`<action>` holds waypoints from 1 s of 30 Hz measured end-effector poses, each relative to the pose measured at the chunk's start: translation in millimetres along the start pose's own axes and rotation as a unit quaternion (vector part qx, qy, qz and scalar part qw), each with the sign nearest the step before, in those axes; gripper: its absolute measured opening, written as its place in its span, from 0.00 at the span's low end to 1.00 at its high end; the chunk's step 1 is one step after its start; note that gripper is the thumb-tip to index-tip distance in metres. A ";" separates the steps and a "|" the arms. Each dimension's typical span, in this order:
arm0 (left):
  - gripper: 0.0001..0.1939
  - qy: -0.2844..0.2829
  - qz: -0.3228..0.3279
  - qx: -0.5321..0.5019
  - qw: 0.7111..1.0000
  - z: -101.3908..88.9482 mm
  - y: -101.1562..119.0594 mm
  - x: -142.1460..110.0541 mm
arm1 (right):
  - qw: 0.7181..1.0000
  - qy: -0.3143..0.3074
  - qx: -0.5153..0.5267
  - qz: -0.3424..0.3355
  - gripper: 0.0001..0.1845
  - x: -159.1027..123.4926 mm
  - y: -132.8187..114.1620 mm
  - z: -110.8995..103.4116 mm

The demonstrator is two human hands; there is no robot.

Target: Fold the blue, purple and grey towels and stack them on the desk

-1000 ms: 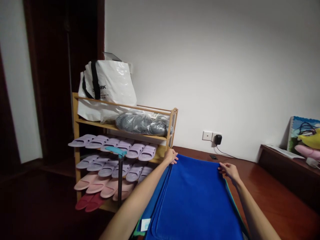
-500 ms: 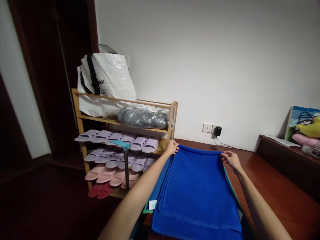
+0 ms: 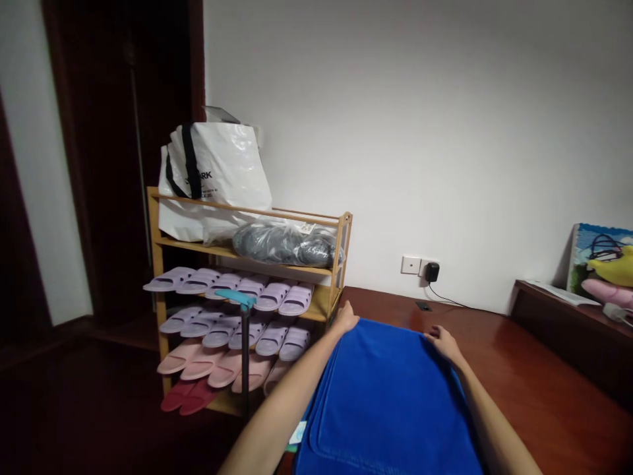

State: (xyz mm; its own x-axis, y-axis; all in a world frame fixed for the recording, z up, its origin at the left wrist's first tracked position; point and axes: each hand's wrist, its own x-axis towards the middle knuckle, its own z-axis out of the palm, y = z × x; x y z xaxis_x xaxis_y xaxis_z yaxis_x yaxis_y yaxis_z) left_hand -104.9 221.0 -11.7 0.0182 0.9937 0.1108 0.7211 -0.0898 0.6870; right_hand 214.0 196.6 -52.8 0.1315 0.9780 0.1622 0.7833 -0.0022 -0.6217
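A blue fleece cloth (image 3: 390, 402), folded in several layers, lies over the reddish-brown wooden table (image 3: 534, 369) and runs out of view at the bottom. My left hand (image 3: 346, 319) is closed at its far left corner. At the far right corner my right hand (image 3: 445, 344) has its curled fingers on the edge, partly hidden by the hand itself. Between the two hands the far edge is fairly straight. A white label (image 3: 297, 433) sticks out from under the left side, with a bit of green fabric below it.
Left of the table stands a wooden shoe rack (image 3: 341, 251) with purple, pink and red slippers, a white bag (image 3: 222, 165) on top. A pole with a blue head (image 3: 236, 298) stands before it. A black plug (image 3: 432, 271) is in the wall socket; its cord reaches the table.
Both hands have come down and nearer with the far edge of the cloth, and more tabletop shows behind it. The camera view has tilted slightly upward.
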 end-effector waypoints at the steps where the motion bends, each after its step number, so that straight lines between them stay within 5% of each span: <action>1: 0.21 -0.001 0.025 0.025 0.999 4.3 2.3 -2.8 | 1.000 -0.006 -0.022 -0.019 0.25 -2.5 -3.6 3.5; 8: 0.26 -0.089 0.148 0.170 0.970 34.3 1.1 -29.4 | 0.978 -0.067 -0.157 -0.117 0.31 -32.5 -34.2 25.5; 12: 0.29 -0.098 0.188 0.204 0.956 24.2 5.4 -49.2 | 0.964 -0.068 -0.202 -0.160 0.32 -65.6 -51.5 9.5; 16: 0.33 -0.152 0.254 0.210 0.932 3.7 0.9 -100.1 | 0.956 -0.117 -0.195 -0.183 0.33 -136.9 -43.1 -12.0; 18: 0.34 -0.201 0.299 0.210 0.909 -4.7 -5.8 -129.0 | 0.967 -0.112 -0.168 -0.158 0.32 -174.6 -25.4 -18.0; 22: 0.31 -0.186 0.309 0.217 0.907 -14.0 -10.8 -159.3 | 0.990 -0.023 -0.110 -0.081 0.36 -217.0 10.4 -23.8; 30: 0.30 -0.180 0.308 0.227 0.906 -12.5 -6.6 -157.3 | 0.996 -0.037 -0.038 0.068 0.42 -203.6 6.9 -25.3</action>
State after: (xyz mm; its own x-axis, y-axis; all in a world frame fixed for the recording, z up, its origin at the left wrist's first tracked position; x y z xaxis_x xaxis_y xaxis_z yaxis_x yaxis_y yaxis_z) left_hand -121.2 64.5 -24.7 0.6807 0.7287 0.0755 0.7058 -0.6799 0.1988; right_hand 208.0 -7.8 -70.8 0.1969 0.9802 0.0209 0.8052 -0.1495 -0.5738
